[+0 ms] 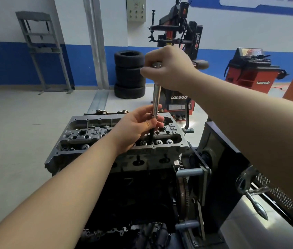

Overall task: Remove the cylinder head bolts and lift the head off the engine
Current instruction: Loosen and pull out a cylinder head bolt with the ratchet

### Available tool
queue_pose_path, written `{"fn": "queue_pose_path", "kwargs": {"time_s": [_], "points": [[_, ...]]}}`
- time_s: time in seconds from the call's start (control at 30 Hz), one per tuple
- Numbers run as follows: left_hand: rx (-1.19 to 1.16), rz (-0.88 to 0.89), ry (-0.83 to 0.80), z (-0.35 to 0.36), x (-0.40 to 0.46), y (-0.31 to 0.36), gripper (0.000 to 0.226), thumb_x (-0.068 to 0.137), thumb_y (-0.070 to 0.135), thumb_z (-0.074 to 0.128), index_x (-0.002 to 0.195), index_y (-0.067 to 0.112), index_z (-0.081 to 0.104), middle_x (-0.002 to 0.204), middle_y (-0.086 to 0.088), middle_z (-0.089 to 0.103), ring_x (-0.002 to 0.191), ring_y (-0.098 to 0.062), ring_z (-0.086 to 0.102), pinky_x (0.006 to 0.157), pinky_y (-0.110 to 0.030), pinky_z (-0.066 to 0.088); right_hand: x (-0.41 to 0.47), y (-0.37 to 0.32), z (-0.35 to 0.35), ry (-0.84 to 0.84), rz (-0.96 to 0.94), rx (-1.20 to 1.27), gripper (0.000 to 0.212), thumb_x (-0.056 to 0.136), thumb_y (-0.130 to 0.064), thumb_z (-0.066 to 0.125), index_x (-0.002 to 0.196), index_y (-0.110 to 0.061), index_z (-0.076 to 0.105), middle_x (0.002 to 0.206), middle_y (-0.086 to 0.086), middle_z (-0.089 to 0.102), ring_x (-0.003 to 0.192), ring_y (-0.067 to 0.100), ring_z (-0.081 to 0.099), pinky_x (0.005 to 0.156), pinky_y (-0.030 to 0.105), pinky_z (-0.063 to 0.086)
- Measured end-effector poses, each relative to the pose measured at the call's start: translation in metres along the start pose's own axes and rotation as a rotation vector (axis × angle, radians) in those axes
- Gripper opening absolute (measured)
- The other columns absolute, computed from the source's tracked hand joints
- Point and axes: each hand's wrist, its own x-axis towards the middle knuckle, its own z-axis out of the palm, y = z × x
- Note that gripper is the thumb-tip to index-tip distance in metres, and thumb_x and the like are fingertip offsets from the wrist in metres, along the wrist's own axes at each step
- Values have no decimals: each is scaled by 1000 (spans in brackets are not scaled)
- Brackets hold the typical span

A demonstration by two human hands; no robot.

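Gripping the top of an upright wrench (156, 94) at frame centre, the right hand (171, 68) curls around it; the left hand (136, 129) pinches a dark bolt (151, 134) above the cylinder head (81, 135).

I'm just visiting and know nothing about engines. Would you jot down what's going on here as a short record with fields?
place: workshop with a tyre stack and red machines behind
workpiece: cylinder head, on the engine on a stand
tool: long chrome extension bar, upright over the head
right hand: grips the top of the bar
left hand: pinches the dark bolt under the bar's socket end
stage: head not yet lifted off
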Motion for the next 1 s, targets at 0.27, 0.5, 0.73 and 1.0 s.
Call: {"fn": "queue_pose_path", "kwargs": {"time_s": [0.27, 0.5, 0.73, 1.0], "points": [[-79, 25, 54, -2, 3, -5, 36, 99, -6, 63, 126, 16, 71, 104, -14, 77, 99, -27, 76, 92, -36, 63, 10, -22, 2, -43, 46, -642, 23, 85, -18, 54, 68, -18, 38, 69, 2, 43, 55, 23, 37, 49, 29, 24], [-116, -20, -20, -4, 4, -3, 34, 104, 1, 58, 132, 18, 68, 119, -12, 76, 113, -28, 74, 96, -35, 61, -2, -2, 3, 67, -48, -158, 18, 88, -38, 56, 77, -24, 58, 63, -8, 49, 74, 26, 55, 62, 37, 46], [-115, 19, 69, 0, 5, -4, 36, 94, -1, 68, 126, 14, 71, 105, -13, 78, 96, -28, 76, 87, -36, 64, 15, -20, 2, -38, 79, -577, 18, 86, -20, 52, 70, -16, 46, 70, 1, 45, 57, 24, 43, 51, 29, 25], [-49, -22, 3, 0, 1, 0, 31, 103, 1, 61, 129, 16, 69, 114, -11, 78, 104, -28, 76, 89, -33, 63, -4, -3, 2, 69, -59, -136, 24, 90, -38, 56, 79, -18, 62, 70, 1, 59, 74, 30, 57, 65, 39, 49]]}}
